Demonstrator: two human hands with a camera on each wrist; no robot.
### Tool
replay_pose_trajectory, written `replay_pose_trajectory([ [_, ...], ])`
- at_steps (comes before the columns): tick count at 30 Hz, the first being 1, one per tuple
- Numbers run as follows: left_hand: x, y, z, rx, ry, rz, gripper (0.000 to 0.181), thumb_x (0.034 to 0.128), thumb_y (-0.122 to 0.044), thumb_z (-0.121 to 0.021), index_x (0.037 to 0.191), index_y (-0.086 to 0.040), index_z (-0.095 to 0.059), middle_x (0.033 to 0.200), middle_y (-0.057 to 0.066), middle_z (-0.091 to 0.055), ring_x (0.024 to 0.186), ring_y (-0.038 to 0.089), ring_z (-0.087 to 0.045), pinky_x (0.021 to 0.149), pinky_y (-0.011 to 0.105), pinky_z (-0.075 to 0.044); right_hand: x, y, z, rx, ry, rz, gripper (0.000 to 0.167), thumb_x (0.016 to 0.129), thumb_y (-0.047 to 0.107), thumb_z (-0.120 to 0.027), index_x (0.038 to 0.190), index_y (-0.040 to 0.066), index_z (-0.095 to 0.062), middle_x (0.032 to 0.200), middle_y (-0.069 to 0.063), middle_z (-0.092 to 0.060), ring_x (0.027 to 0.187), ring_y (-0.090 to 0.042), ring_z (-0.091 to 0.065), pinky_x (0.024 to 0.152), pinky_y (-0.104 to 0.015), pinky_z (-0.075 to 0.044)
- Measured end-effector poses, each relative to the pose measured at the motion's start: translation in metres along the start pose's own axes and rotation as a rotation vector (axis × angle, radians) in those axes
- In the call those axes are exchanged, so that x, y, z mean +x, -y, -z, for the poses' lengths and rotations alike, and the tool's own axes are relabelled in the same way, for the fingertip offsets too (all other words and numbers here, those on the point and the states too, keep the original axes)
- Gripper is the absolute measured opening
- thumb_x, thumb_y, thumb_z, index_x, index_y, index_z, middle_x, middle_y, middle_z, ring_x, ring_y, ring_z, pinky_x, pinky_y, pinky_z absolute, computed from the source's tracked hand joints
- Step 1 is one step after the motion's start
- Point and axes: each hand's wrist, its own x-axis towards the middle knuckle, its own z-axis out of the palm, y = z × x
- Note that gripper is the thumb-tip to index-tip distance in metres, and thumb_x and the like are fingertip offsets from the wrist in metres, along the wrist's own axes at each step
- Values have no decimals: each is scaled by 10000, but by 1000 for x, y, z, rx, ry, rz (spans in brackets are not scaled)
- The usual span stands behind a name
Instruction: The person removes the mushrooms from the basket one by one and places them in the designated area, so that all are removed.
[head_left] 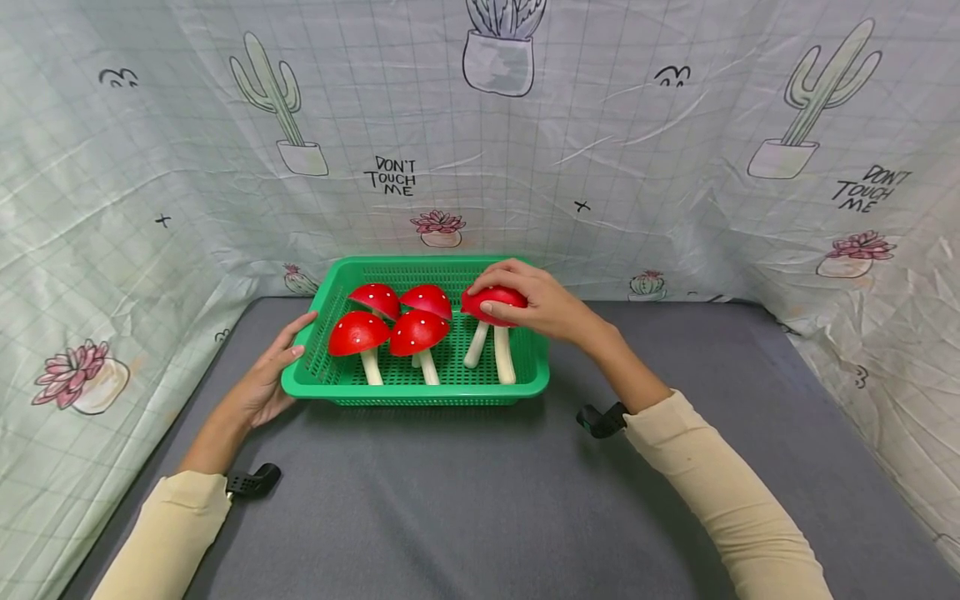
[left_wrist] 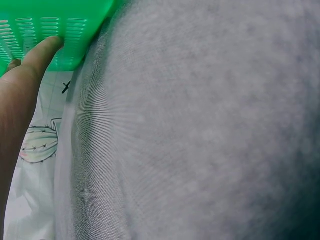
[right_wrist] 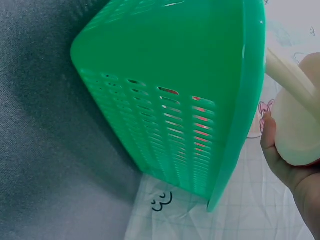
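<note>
A green plastic basket [head_left: 415, 392] sits on the grey cloth, with several red-capped, white-spotted toy mushrooms [head_left: 358, 333] in its left half. At the basket's left end, my left hand [head_left: 262, 385] holds the rim; in the left wrist view a finger [left_wrist: 45, 52] touches the slotted outer wall. My right hand [head_left: 542, 302] grips a toy mushroom [head_left: 497, 298] by its red cap over the basket's right half. Two pale stems show below that hand; whether both belong to separate mushrooms is partly hidden. The right wrist view shows the pale cap underside [right_wrist: 295, 132] above the rim.
Grey cloth [head_left: 450, 500] covers the table in front of the basket and to its right. A white sheet printed with cacti [head_left: 480, 167] hangs close behind the basket and along both sides.
</note>
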Motion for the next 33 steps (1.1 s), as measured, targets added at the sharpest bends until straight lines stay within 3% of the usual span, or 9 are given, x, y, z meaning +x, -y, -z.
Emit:
replay_pose_trajectory([
  [4,0,0,0,-3,0,5,571,1112,-30,-238,1625,-255,-124,1430,93,-467,1103,269,-688,879,404,-594,1,0,2,-19,9,1,347,911,330,-741,1240,255,-661,1291,45,-587,1186,-157,-520,820,-336,-594],
  [8,0,-1,-1,0,-1,10,569,1113,-32,-231,1622,-266,-132,1427,90,-469,1091,265,-693,876,398,-595,1,2,8,-11,86,-19,479,868,328,-779,1301,232,-598,1356,22,-529,1243,-178,-483,870,-356,-588],
  [12,-1,0,-1,12,-1,18,572,1113,-40,-230,1624,-274,-124,1425,88,-473,1078,259,-698,870,394,-598,-3,3,15,31,175,-58,550,875,251,-738,1380,204,-526,1441,-30,-425,1309,-222,-417,916,-401,-576],
  [16,-1,0,-1,19,-2,21,575,1114,-44,-233,1627,-273,-113,1419,90,-476,1080,251,-694,872,386,-599,-7,3,22,58,208,-69,585,896,244,-718,1430,197,-485,1449,-41,-422,1303,-242,-432,920,-423,-572],
  [24,0,-3,-3,20,0,27,574,1118,-54,-231,1628,-278,-91,1441,80,-459,1109,248,-679,887,384,-594,-13,1,26,103,88,-112,664,844,270,-815,1430,212,-507,1360,-8,-567,1182,-232,-564,846,-402,-603],
  [33,-1,-3,-2,19,20,32,575,1119,-56,-215,1631,-278,-79,1457,88,-459,1109,261,-680,889,383,-593,-20,5,36,85,-70,-92,653,830,239,-836,1415,193,-549,1348,-31,-596,1155,-232,-591,855,-420,-603],
])
